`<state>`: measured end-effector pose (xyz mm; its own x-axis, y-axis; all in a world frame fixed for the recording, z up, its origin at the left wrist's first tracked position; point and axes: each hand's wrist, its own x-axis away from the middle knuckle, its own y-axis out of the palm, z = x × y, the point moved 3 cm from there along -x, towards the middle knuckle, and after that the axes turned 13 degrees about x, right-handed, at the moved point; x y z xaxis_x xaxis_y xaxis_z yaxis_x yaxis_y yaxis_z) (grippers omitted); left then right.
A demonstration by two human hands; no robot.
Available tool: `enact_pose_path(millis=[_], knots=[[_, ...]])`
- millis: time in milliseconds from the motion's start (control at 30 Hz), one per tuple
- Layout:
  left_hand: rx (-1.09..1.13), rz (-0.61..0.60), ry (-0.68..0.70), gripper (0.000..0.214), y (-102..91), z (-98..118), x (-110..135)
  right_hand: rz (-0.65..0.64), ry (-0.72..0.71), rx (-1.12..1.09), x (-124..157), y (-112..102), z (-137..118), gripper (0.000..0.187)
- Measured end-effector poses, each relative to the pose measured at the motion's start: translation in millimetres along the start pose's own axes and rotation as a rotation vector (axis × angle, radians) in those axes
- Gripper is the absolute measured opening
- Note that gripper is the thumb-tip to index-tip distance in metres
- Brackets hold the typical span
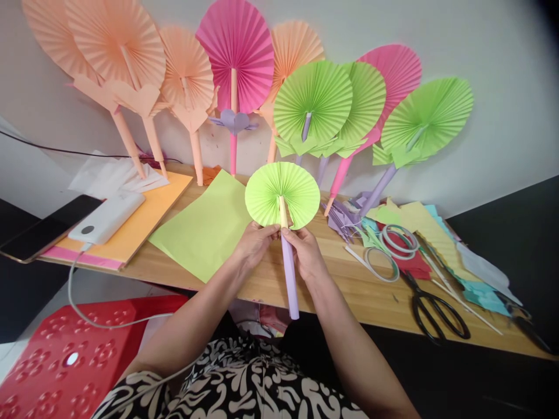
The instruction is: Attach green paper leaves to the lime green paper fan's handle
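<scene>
Between my two hands, over the table's front part, is a paper fan (301, 186) with a round, pleated lime-green head and a rolled lilac handle. The upper part of its stick is pale yellow. My left hand (257, 241) pinches the stick just under the pleats from the left. From the right, my right hand (304, 247) grips the top of the lilac handle, thumb and fingers closed. The handle's lower end points down toward my lap. A flat lime-green paper sheet (203, 233) lies on the table beside my left hand.
Finished-looking fans, such as a pink one (236, 52) and a green one (312, 96), lean against the wall. Black scissors (437, 311), tape rolls (398, 241) and paper scraps lie at right. A white power bank (107, 218) and phone (48, 227) lie at left, above a red stool (65, 361).
</scene>
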<state>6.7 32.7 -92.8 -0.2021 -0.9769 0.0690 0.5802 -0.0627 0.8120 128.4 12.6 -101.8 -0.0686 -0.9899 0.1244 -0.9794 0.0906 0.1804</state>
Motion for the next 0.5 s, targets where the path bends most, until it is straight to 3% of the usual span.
enact_pose_path(millis=[500], knots=[[0.075,0.058,-0.12,0.033,-3.3,-10.0,0.8,-0.055,0.003,0.056,0.1,1.7,-0.8,0.038]])
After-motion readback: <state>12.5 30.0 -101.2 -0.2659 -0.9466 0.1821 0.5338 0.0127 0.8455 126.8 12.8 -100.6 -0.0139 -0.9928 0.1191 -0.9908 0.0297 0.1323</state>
